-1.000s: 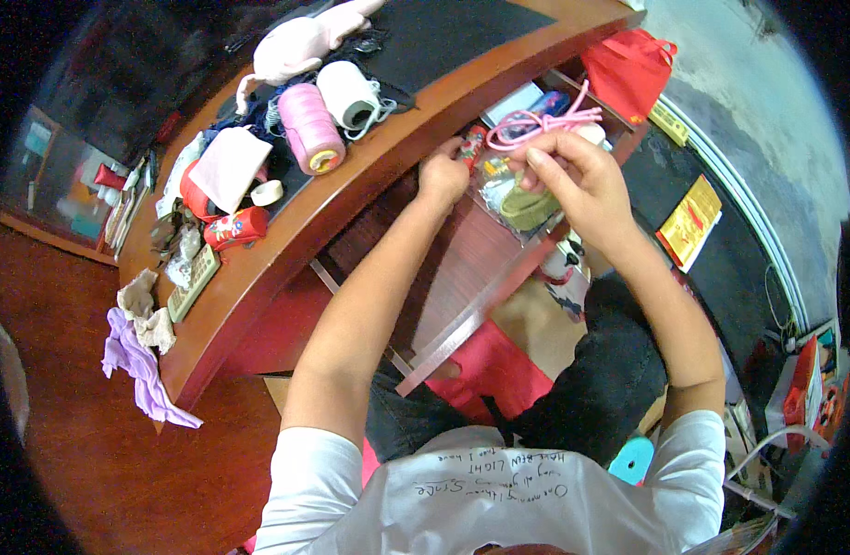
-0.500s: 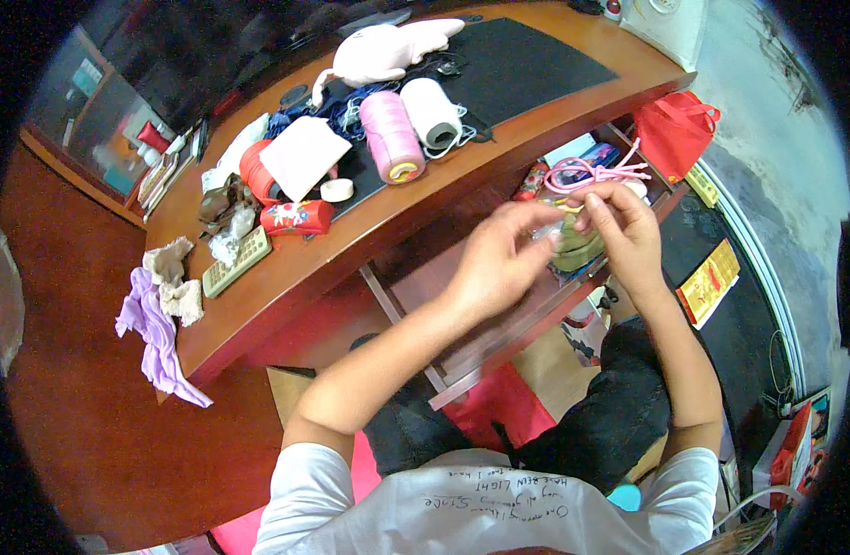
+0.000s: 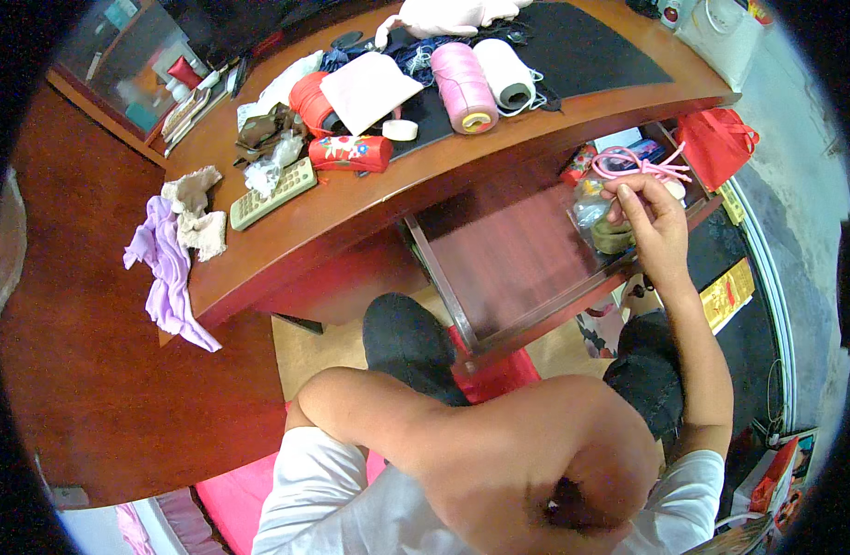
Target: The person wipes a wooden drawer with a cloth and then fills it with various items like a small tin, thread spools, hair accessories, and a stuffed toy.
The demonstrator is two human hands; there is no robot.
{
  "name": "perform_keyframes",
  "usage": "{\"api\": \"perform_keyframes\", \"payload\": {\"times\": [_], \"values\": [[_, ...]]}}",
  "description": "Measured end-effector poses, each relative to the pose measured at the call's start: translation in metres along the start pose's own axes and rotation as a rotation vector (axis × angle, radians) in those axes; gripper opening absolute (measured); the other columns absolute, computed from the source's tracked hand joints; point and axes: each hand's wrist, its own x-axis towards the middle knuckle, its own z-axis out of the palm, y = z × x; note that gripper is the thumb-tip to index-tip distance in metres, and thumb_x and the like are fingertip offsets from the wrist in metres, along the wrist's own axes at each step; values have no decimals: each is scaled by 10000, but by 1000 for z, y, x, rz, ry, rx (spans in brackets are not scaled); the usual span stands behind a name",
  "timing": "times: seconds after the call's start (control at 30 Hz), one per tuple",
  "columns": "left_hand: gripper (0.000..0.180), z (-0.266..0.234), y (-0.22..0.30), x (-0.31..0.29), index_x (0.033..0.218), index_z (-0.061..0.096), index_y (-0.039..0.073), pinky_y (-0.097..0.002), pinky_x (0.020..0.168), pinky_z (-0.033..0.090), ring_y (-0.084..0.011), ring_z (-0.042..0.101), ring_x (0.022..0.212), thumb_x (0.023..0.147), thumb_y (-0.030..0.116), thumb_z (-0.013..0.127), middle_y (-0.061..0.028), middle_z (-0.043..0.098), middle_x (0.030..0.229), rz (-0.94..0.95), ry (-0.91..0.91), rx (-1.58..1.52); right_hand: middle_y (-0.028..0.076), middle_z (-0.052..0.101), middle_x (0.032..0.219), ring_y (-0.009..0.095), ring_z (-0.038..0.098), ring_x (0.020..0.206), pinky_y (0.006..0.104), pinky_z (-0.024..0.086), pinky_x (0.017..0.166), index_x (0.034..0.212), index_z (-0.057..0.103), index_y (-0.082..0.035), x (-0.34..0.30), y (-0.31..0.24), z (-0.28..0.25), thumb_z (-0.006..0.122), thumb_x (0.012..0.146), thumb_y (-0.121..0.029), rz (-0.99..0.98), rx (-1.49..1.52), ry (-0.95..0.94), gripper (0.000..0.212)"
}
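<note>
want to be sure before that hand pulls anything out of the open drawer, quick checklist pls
1. Drawer pulled out: ok.
2. Right hand over the drawer's right end, fingertips pinched: ok.
3. What the pinch holds: cannot tell.
4. Clear plastic bag and olive bundle beside the hand, touching it: ok.
5. Pink cord apart from the fingers: ok.
6. Left hand ready to steady things: not ok, folded back out of view.

A pink thread cone [image 3: 464,85] and white thread cone [image 3: 505,72] — upright by a calculator [image 3: 272,191].
</note>
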Motion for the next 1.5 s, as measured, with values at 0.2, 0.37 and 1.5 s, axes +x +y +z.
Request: {"api": "perform_keyframes", "payload": {"times": [0.2,0.37,1.5], "values": [[319,-23,-5,-8,570,445,91,-421,481,295,-257,448,492,797,2,650,-56,430,568,282,-58,271,44,683,962,74,584,745,221,488,703,1051,666,2,-1,3,1,566,1002,-103,-15,-6,-32,154],[193,-72,-1,-33,652,573,77,-379,595,437,-261,561,620,732,38,744,-53,545,659,322,490,1578,46,688,959,75,591,738,224,495,700,1051,663,8,-5,1,1,576,995,-97,-11,-55,-14,147],[345,-168,-36,-69,1036,706,57,-372,912,509,-244,655,1038,692,64,684,-69,699,1109,307,860,2252,70,615,1180,135,600,916,282,498,719,1443,430,-28,136,-35,27,617,931,-289,192,219,-90,605]]}}
